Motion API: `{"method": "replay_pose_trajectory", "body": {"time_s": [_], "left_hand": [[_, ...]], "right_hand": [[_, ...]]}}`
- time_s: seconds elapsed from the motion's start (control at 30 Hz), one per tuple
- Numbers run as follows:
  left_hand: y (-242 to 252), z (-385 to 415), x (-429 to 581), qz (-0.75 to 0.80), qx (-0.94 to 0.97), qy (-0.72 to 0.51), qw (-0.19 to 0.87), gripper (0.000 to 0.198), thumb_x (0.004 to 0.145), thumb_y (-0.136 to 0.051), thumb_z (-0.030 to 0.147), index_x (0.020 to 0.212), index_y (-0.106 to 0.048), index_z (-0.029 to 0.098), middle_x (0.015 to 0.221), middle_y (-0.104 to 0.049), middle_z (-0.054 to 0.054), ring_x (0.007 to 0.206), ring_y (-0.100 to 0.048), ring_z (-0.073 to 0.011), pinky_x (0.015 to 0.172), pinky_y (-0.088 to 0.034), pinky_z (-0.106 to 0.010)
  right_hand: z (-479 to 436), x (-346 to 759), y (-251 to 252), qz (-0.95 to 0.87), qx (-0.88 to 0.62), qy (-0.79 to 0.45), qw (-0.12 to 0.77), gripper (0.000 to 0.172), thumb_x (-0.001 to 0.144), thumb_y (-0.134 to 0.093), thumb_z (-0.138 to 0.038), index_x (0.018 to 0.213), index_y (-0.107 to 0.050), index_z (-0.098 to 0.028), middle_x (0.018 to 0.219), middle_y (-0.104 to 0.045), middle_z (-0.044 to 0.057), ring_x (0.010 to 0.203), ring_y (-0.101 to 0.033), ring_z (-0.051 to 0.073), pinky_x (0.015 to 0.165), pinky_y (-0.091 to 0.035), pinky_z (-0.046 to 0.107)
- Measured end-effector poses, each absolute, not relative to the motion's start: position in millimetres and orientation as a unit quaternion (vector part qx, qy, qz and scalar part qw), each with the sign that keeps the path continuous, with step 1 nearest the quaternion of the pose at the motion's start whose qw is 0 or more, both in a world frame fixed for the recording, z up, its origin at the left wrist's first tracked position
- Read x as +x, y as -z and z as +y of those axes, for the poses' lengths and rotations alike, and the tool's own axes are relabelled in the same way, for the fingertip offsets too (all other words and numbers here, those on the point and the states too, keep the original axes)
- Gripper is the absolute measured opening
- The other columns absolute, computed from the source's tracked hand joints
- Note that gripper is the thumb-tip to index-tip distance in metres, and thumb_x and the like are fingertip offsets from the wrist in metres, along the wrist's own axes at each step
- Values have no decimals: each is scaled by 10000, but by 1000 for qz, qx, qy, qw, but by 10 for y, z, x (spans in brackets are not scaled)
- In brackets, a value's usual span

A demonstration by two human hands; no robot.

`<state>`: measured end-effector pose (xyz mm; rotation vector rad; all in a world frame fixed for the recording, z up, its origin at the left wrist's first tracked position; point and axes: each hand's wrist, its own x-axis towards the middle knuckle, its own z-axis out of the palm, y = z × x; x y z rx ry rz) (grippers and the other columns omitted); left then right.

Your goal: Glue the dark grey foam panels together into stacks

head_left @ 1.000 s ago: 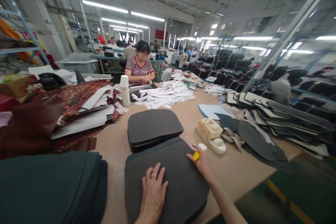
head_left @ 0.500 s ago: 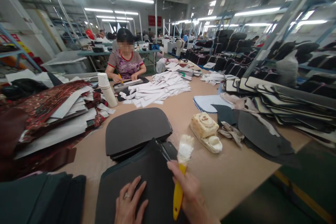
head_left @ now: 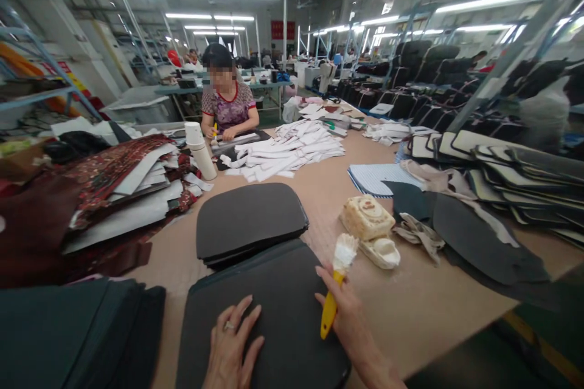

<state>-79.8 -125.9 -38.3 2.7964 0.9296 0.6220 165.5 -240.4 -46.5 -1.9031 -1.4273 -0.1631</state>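
Observation:
My left hand (head_left: 230,346) lies flat, fingers spread, on a dark grey pad (head_left: 269,310) at the table's near edge. My right hand (head_left: 349,316) grips a yellow-handled brush (head_left: 335,289) with white bristles pointing up, held over the pad's right edge. Behind the pad is a stack of similar dark pads (head_left: 249,222). To the right sits a cream glue tub with a crusted dish (head_left: 371,228).
A stack of dark sheets (head_left: 77,331) lies near left, patterned red material (head_left: 104,188) beyond it. White strips (head_left: 287,152) are heaped mid-table, where a seated person (head_left: 228,106) works. Black cut panels (head_left: 497,176) cover the right side. The table edge drops off near right.
My right hand went from resting open by the pad to holding the brush upright. The pad's corner was lifted half a second ago and now lies flat.

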Motion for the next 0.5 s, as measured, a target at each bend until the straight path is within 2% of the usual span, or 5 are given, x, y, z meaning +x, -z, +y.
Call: {"method": "replay_pose_trajectory", "body": {"time_s": [0.13,0.27,0.37,0.43,0.5], "left_hand": [[318,-1348,-742,344,912,-185,122,380,801,-536,210,1167,-559,310,1286,-536,-55,1108,-521,-238,860,-506,-422],[-40,-1282,-986,376,886,-239,132,406,817,-518,190,1214,-503,272,1285,-527,-60,1140,-515,-209,916,-480,-381],[-457,-1109,-1554,474,818,-325,0,357,852,-497,261,1208,-497,232,1187,-578,-81,1106,-520,-228,941,-443,-418],[-662,-1022,-2025,589,746,-293,-104,450,813,-561,335,1231,-479,192,1200,-558,-125,1084,-502,-301,874,-451,-497],[-733,-982,-2448,665,704,-209,-135,533,770,-611,335,1248,-461,153,1230,-528,-163,1061,-493,-348,781,-475,-514]], "right_hand": [[-2369,1592,592,-588,-718,54,369,280,860,-451,-198,1071,-636,-201,1064,-663,117,966,-637,253,765,-566,385],[-2443,1507,522,-561,-718,51,409,282,826,-531,-345,1047,-653,-218,990,-688,92,882,-667,260,747,-576,389],[-2511,1396,396,-542,-709,37,450,314,758,-620,-322,1070,-645,-296,1025,-680,49,943,-649,274,836,-551,412],[-2493,1263,311,-552,-691,8,467,336,752,-624,-297,1087,-636,-315,1026,-674,37,972,-638,268,863,-542,394],[-2415,1067,247,-566,-671,-16,479,330,754,-619,-294,1083,-639,-315,1017,-670,30,968,-641,256,863,-544,363]]}}
